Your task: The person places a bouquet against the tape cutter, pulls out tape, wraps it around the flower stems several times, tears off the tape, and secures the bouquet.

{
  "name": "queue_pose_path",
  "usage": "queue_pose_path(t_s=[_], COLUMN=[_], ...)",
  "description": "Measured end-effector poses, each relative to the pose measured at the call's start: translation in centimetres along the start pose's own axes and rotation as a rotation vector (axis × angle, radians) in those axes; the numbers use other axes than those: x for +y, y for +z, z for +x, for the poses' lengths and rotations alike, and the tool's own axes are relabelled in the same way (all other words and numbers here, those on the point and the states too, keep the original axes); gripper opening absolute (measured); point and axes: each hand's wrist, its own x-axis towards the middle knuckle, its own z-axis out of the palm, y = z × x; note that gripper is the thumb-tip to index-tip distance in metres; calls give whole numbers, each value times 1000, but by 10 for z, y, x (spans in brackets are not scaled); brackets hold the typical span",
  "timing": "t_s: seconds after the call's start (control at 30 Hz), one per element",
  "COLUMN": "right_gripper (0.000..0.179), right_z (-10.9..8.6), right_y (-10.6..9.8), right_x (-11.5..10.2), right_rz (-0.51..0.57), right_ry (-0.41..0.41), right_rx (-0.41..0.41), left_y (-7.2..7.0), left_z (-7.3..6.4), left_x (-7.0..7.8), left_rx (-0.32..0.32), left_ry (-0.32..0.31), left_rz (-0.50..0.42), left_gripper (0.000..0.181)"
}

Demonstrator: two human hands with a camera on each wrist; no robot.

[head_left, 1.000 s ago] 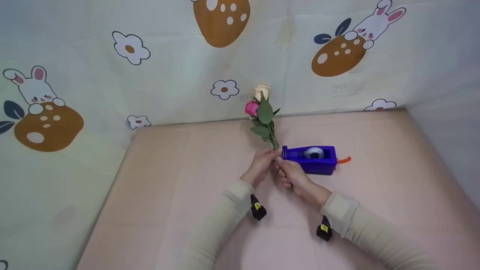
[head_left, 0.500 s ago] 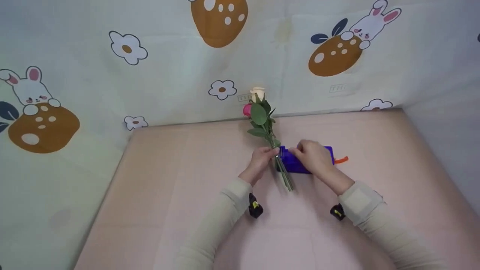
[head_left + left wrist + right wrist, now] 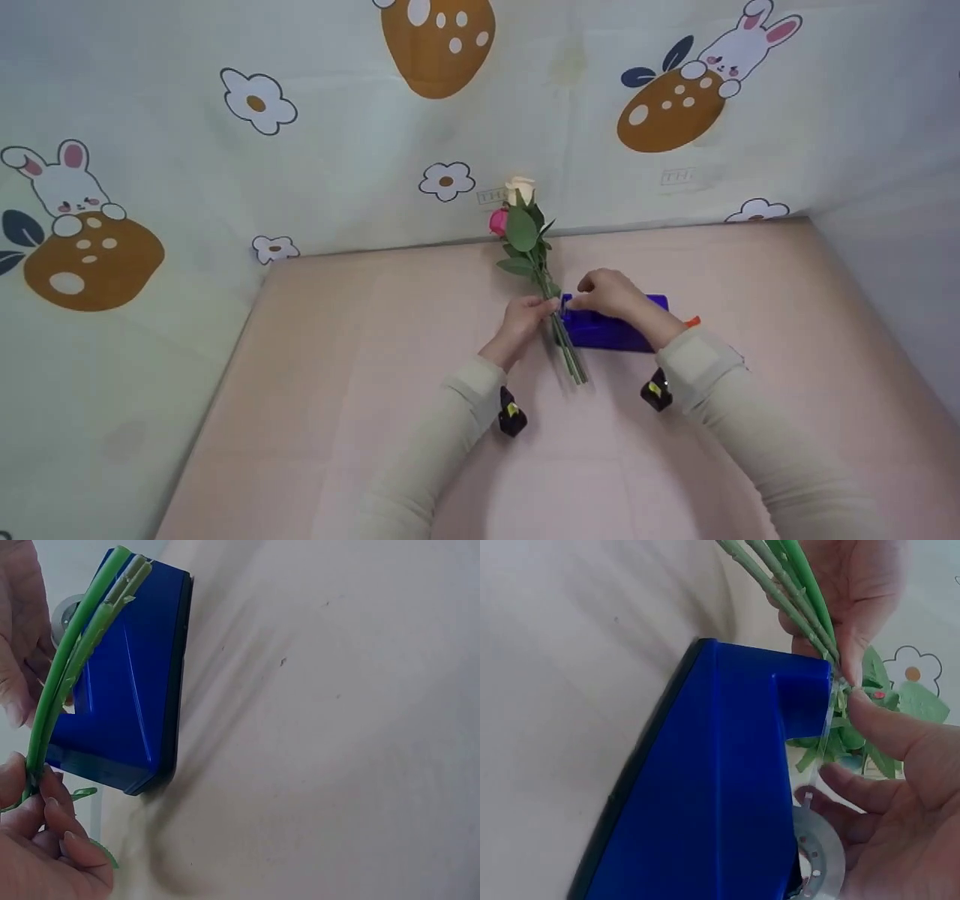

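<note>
My left hand [image 3: 519, 322] pinches the green stems [image 3: 566, 352] of a cream rose [image 3: 520, 189] and a pink rose [image 3: 499, 222] between thumb and fingers. Beside the stems stands a blue tape dispenser [image 3: 607, 334], its front end close to that hand. My right hand [image 3: 615, 296] is over the dispenser. In the right wrist view, a clear tape strip [image 3: 823, 750] runs from the tape roll [image 3: 829, 840] up to the stems. The right thumb [image 3: 881, 720] touches near the strip's upper end, and the index finger lies apart from it, lower down.
An orange strip [image 3: 693, 322] sticks out behind the dispenser. The pink-beige tabletop [image 3: 375, 375] meets a patterned backdrop [image 3: 360, 150] at its far edge. Black wrist cameras [image 3: 513, 416] hang below both sleeves.
The right hand has let go of the stems and moved right onto the dispenser, then slightly back left toward its front end. The left hand keeps its grip on the stems, nearly still.
</note>
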Motion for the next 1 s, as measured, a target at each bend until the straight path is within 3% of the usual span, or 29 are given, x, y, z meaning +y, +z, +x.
queue_pose_path(t_s=[0.23,0.77,1.0], right_gripper=[48,37,38], right_z=[0,4,9], right_y=[2,11,7], right_x=[-7,-14,-19], right_rz=[33,-1,-34], right_ry=[16,-20,36], right_rx=[-42,26,-38], left_y=[-2,-2,-2], left_z=[0,2,3], left_x=[0,0,-2], left_rx=[-8,3,-23], left_ry=[-5,-2,-28], left_rz=[-1,-2,-7], left_gripper=[35,33,35])
